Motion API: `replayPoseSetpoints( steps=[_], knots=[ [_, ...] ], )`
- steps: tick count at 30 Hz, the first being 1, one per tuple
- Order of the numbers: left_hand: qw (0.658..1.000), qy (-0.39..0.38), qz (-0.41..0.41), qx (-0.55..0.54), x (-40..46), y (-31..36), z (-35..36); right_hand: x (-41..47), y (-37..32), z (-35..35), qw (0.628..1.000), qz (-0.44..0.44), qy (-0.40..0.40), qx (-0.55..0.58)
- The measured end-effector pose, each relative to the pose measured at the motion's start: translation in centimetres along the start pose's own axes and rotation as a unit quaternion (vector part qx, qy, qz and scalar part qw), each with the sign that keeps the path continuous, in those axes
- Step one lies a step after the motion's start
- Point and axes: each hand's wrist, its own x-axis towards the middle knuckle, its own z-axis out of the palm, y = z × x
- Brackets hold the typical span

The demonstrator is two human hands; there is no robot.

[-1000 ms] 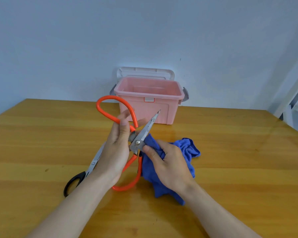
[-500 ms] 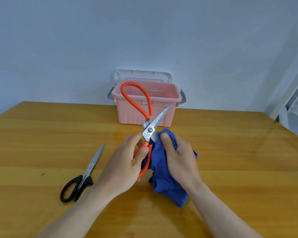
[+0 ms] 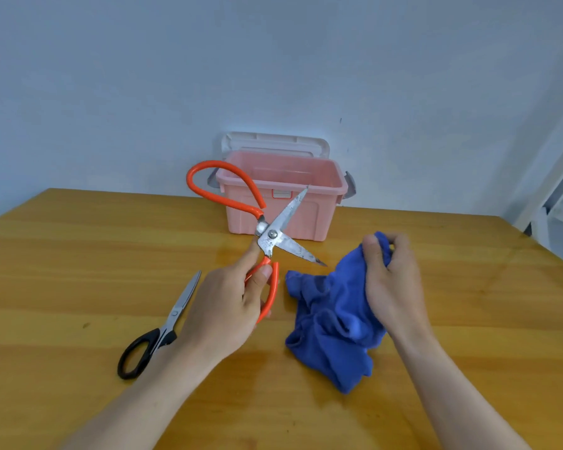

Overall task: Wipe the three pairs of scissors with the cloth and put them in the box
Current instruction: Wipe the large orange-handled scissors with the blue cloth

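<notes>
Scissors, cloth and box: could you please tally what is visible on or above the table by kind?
Scissors: 2, the orange-handled pair gripped by the left hand, blades open, and the black-handled pair lying on the table.
Cloth: 1, the blue cloth gripped by the right hand.
Box: 1, the pink box, open.
Total: 4. A third pair is not visible.

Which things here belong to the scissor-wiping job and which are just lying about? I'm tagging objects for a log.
Job:
orange-handled steel scissors, in the left hand
crumpled blue cloth, in the right hand
black-handled scissors
open pink plastic box

Lying about:
white lid behind the box
white metal frame, far right
</notes>
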Motion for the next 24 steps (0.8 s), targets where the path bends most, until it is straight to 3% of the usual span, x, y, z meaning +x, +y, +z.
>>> replayPoseSetpoints(
  steps=[3, 10, 16, 24],
  knots=[
    [0.999, 0.006, -0.037, -0.03, 0.1, 0.1, -0.2, -0.3, -0.6, -0.4, 0.999, -0.023, 0.043, 0.021],
    [0.999, -0.001, -0.047, -0.021, 0.0, 0.0, 0.2, -3.2, -1.7, 2.3, 0.984, -0.178, -0.019, 0.003],
    [1.0, -0.003, -0.003, 0.016, -0.5, 0.8, 1.3, -3.5, -0.7, 4.9, 0.919, -0.377, 0.061, -0.098],
    [0.997, 0.038, 0.037, 0.06, -0.5, 1.4, 0.7, -4.2, 0.0, 6.5, 0.898, -0.402, -0.036, -0.174]
  ],
)
